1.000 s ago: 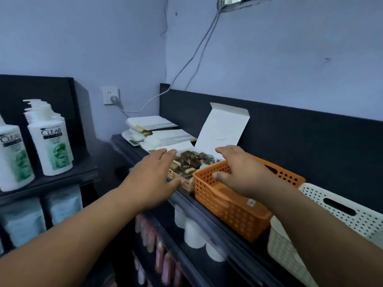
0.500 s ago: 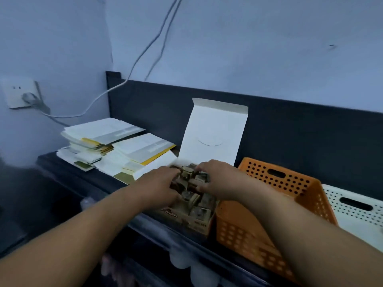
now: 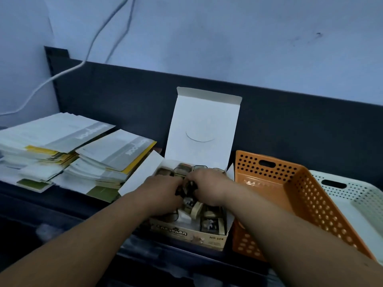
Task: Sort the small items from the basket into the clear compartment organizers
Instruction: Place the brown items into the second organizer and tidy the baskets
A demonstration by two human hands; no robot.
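- We find the left hand (image 3: 163,191) curled among the small items (image 3: 210,223) in the open box (image 3: 186,235), lower centre; whether it grasps anything cannot be told.
- Right hand (image 3: 209,186): likewise.
- We advise pinching one item clear, not scooping; orange basket (image 3: 300,195) adjoins at right.

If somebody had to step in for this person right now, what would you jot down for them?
Left hand and right hand: both down in the open cardboard box, fingers among the small items; grip unclear.
Orange basket stands right of the box, white basket beyond it.
Clear organizers: not in view.
Done: nothing sorted that shows. Left: all of the sorting.
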